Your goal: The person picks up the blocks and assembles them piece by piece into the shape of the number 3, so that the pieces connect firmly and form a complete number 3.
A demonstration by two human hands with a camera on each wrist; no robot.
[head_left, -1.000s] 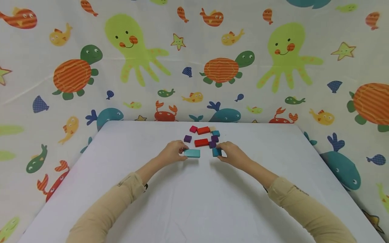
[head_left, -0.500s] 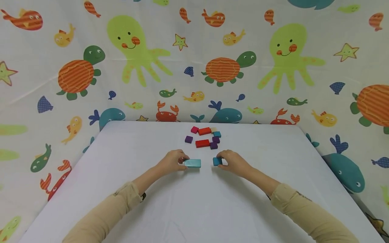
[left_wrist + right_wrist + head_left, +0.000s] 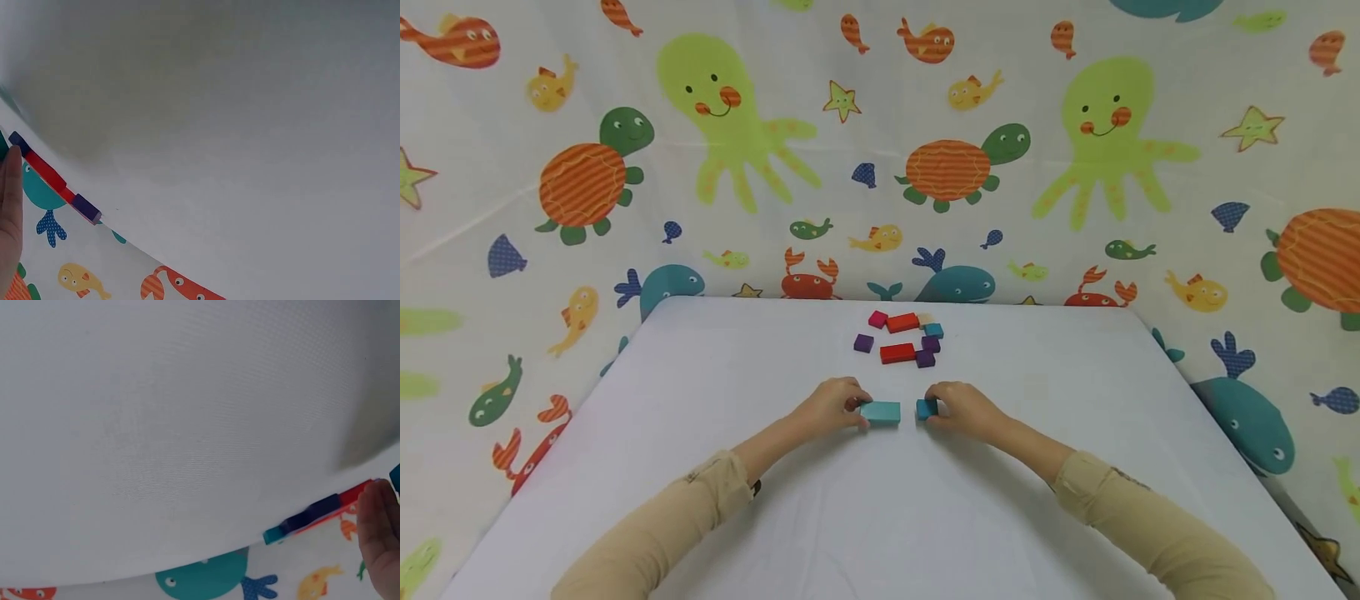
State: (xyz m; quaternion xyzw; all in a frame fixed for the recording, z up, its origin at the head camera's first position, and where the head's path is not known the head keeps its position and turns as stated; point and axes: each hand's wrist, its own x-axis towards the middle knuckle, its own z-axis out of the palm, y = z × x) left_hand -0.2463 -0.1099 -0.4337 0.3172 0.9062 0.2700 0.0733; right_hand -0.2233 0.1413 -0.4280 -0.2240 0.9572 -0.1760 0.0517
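A: What might the wide white tabletop (image 3: 850, 517) do to spoil this?
B: Its faint creases could catch a block's edge if one is dragged.
A: And the loose group of blocks (image 3: 898, 353) beyond?
B: It lies apart from both hands; only a stray knuckle reaching back would disturb it.
A: How do the hands hold on?
B: The left hand (image 3: 831, 407) has its fingers closed on one end of the pale teal block (image 3: 881, 413). Held that way, its free end could swivel if bumped.
A: And the smallest?
B: The right hand (image 3: 966, 410) pinches the blue block (image 3: 927, 410), just beside the teal one. With so little to grip, a hard push could squeeze it loose.
A: Are they lifted?
B: Hard to tell; the wrist views barely catch them. If raised, either could drop.
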